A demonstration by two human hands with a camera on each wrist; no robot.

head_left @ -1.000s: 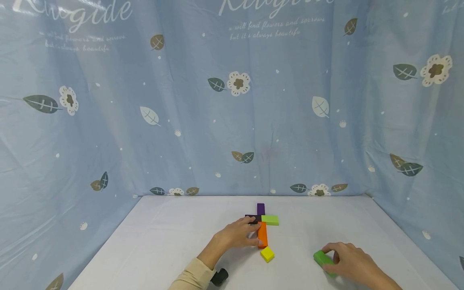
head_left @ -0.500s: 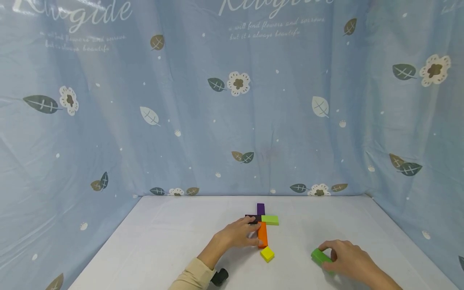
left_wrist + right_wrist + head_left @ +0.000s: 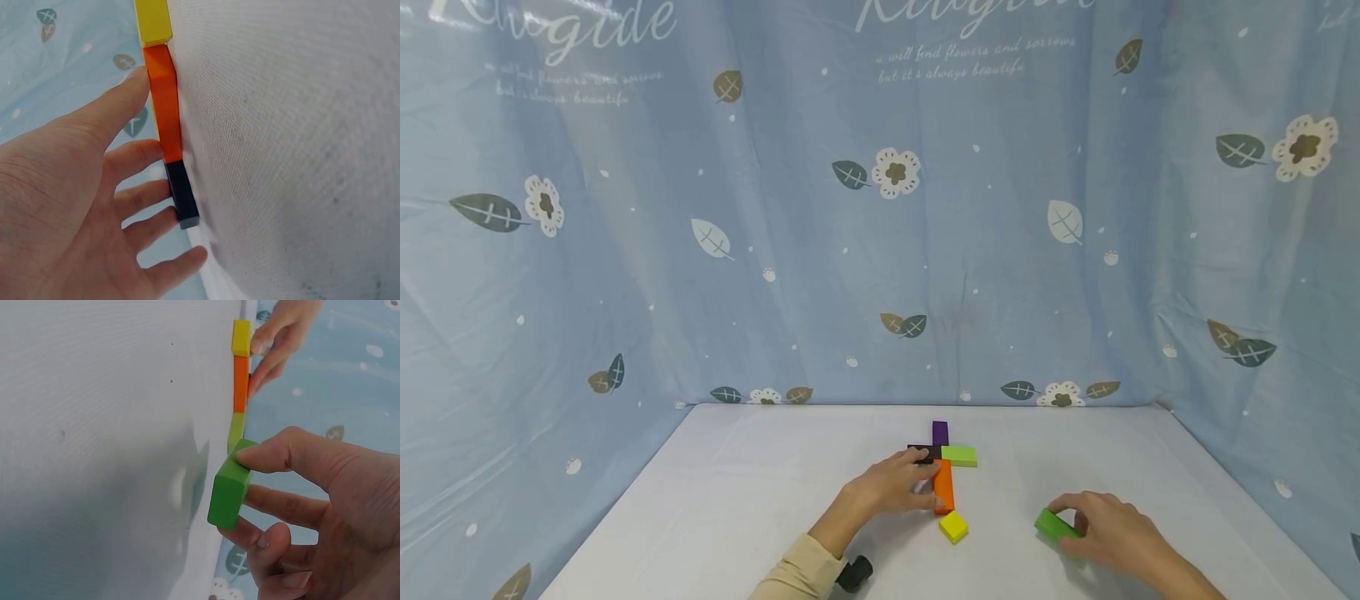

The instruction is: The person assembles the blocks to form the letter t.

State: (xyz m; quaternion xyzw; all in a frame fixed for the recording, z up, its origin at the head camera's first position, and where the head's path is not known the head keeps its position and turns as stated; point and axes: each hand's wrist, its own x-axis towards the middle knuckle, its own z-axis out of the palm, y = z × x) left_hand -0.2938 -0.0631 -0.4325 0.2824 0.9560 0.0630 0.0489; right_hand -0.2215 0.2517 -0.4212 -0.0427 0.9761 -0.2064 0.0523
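My right hand [image 3: 1116, 533] pinches a green block [image 3: 1057, 528] between thumb and fingers, to the right of the other blocks. In the right wrist view this block [image 3: 229, 487] looks tilted, with a shadow beyond it. My left hand [image 3: 891, 483] rests against an orange block [image 3: 165, 103] and a black block [image 3: 181, 194], its fingers fairly straight. The thumb touches the orange block near its front end. Beside the black block lies a lime block [image 3: 959, 456], and a purple block [image 3: 940, 433] points away behind them. A yellow block [image 3: 953, 527] sits turned at the orange block's front end.
A black cylindrical object [image 3: 854, 573] shows beside the left sleeve [image 3: 801, 571]. The white table [image 3: 737, 492] meets a patterned blue curtain [image 3: 805, 275] at its back and sides.
My right hand has moved left and slightly away from me with the green block, which has turned a little. The left hand and the other blocks have stayed in place.
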